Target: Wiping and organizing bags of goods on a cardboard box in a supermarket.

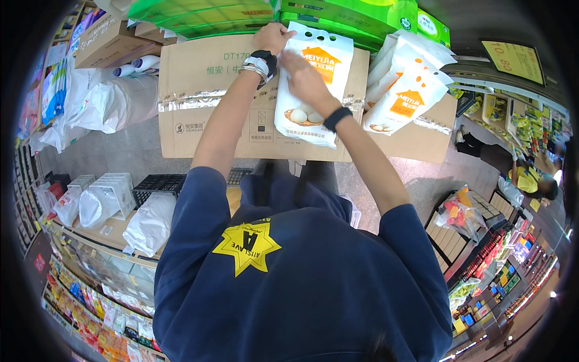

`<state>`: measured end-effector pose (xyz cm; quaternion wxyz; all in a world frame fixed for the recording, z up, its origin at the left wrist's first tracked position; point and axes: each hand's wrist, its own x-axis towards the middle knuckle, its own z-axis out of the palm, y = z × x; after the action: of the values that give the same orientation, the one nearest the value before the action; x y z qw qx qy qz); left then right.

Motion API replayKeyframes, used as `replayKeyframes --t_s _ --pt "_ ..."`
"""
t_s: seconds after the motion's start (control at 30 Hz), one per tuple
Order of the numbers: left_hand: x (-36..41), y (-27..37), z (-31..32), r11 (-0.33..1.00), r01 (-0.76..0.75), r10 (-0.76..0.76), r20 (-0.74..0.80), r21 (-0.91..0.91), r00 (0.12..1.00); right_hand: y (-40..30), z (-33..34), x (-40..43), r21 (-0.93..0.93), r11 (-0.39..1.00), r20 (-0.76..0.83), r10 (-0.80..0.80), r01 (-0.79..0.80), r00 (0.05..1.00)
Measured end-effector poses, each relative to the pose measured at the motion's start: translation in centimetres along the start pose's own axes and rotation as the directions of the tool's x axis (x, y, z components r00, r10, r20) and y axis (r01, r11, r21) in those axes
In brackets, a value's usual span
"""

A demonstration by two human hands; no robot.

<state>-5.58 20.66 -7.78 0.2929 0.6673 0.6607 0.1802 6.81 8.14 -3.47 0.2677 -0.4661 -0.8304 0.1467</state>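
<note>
A white plastic food pouch [312, 81] with orange print and a picture of buns in a basket lies upright on a cardboard carton [194, 135]. My left hand [271, 40], with a watch and bangles at the wrist, is at the pouch's upper left corner; its fingertips are pinched there on the edge. Across the pouch's left part lies my right hand [305, 81], blurred, with a black band on the wrist; whether it grips the film cannot be told. Several like pouches [407, 97] lean together on the cardboard to the right.
Green packs [348, 18] stand behind the carton. Wrapped white bundles [113, 102] and another carton [113, 40] are at the left. Crates [158, 183] and white bags [151, 221] stand lower left. Display shelves [493, 108] and a person in yellow [527, 178] are at the right.
</note>
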Motion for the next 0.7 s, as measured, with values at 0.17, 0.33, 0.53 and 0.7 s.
replayKeyframes --t_s 0.17,0.33,0.53,0.7 --pt "-0.1 0.0 0.3 0.999 -0.031 0.032 -0.036 0.014 0.999 -6.9 -1.3 -6.7 0.025 0.998 0.200 -0.066 0.062 0.978" --pt "-0.3 0.5 0.7 1.000 -0.026 0.027 -0.026 0.015 0.999 -10.8 -3.4 -12.8 0.093 0.996 0.286 -0.032 0.005 0.958" --pt "-0.2 -0.1 0.3 0.997 -0.069 0.071 -0.056 0.038 0.996 -3.5 -7.0 -12.7 0.589 0.400 0.346 0.661 -0.702 0.666" --pt "0.0 0.6 0.3 0.997 -0.074 0.073 0.006 0.030 0.997 7.5 -7.5 -3.5 0.182 0.902 -0.321 0.431 -0.392 0.843"
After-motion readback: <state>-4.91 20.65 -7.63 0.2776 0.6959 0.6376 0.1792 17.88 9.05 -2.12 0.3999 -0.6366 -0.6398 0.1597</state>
